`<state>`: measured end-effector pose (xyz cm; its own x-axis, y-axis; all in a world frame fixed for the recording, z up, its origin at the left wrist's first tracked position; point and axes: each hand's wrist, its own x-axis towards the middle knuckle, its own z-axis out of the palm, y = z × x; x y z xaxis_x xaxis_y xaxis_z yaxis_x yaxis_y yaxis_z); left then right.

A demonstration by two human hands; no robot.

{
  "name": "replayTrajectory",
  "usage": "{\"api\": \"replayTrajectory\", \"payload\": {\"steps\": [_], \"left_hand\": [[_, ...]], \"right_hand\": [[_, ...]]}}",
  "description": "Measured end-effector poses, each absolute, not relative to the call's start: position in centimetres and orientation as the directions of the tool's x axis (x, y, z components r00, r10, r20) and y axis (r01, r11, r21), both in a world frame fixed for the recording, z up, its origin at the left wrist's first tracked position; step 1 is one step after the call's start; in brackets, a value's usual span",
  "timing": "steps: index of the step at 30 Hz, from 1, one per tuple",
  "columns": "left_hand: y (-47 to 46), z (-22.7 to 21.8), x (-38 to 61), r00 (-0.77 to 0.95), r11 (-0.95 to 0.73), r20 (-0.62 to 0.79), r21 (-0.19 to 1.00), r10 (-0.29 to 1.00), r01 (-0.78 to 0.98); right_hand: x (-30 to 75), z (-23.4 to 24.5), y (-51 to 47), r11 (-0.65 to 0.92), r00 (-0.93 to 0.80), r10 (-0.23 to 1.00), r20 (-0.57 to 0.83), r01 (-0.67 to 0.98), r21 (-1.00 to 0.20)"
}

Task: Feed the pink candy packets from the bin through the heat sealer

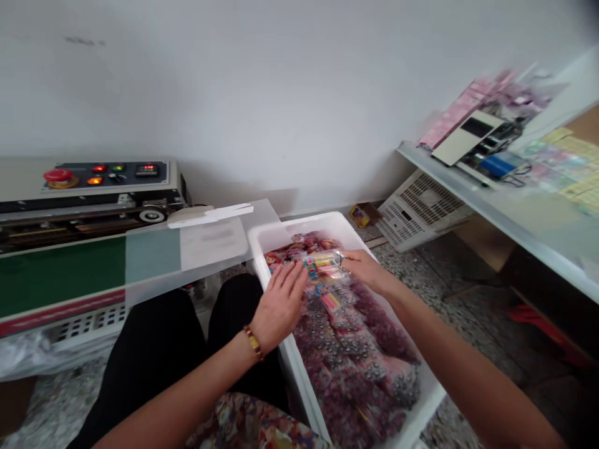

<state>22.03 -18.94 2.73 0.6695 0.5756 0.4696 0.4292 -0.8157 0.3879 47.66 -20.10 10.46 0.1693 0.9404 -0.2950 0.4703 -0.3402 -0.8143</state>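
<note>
Observation logged from the remote feed. Both hands are inside the white bin (262, 240), over its far end.

Right hand (367, 271): fingers curled onto the right end of a clear packet (324, 265) with bright printed contents. I read this as a closed pinch on the packet's edge, though the fingertips are partly hidden by the film. The packet lies flat on top of the pile, not lifted clear of it.

Left hand (281, 302): open, fingers straight and together, palm down. The fingertips touch the left end of the same packet, and the palm rests on the packets beneath. It grips nothing. In my judgement the flat hand steadies the packet from the opposite side to the pinch. A gold bracelet (253, 342) sits on that wrist.

Below and toward the wearer from the grip, the bin is filled with stacked purple packets (355, 349) (detail too blurred to read). The bin stands on the floor against the person's black-trousered knee (234, 299), which would keep it in reach of both arms.

Left of the grip: a sealing machine (84, 187) with lit panel lamps, and a green belt (60, 274) in front of it. Beyond the grip, by the wall: a small yellow box (362, 215) and a slotted white crate (421, 209). Right of the grip and above it: a shelf (510, 227) bearing pink packs and a device.
</note>
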Motion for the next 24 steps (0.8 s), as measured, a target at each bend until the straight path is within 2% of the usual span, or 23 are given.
{"api": "replayTrajectory", "payload": {"steps": [6,11,13,15,17,19,20,24], "left_hand": [[-16.3,2.1,24.1,0.570,-0.753,0.492,0.419,0.658,0.508],[-12.9,2.5,21.0,0.342,-0.617,0.519,0.586,0.783,0.525],[-11.5,3.0,19.2,0.283,-0.549,0.471,0.711,0.836,0.439],[-10.1,3.8,17.3,0.256,-0.415,0.348,0.863,0.902,0.288],[-8.8,4.5,15.3,0.260,-0.223,0.192,0.970,0.946,0.094],[-7.7,5.0,13.5,0.265,-0.058,0.076,0.995,0.961,-0.076],[-7.1,5.1,12.6,0.262,-0.008,0.043,0.991,0.964,-0.133],[-5.5,4.4,9.6,0.200,0.027,0.007,0.985,0.980,-0.170]], "right_hand": [[41.5,11.9,-17.8,-0.399,0.138,0.915,-0.378,0.182,-0.899],[37.1,13.6,-14.7,-0.359,-0.018,0.932,-0.361,0.066,-0.931],[36.2,14.2,-13.5,-0.342,-0.132,0.928,-0.347,0.060,-0.938],[35.7,13.9,-12.2,-0.318,-0.201,0.921,-0.335,0.113,-0.941],[35.0,12.8,-10.6,-0.252,-0.131,0.950,-0.285,0.220,-0.942],[33.8,11.0,-8.6,-0.177,-0.034,0.981,-0.192,0.260,-0.949],[32.9,10.2,-7.7,-0.153,-0.055,0.984,-0.169,0.222,-0.963],[28.1,7.3,-5.1,-0.137,-0.331,0.936,-0.122,-0.021,-0.990]]}}
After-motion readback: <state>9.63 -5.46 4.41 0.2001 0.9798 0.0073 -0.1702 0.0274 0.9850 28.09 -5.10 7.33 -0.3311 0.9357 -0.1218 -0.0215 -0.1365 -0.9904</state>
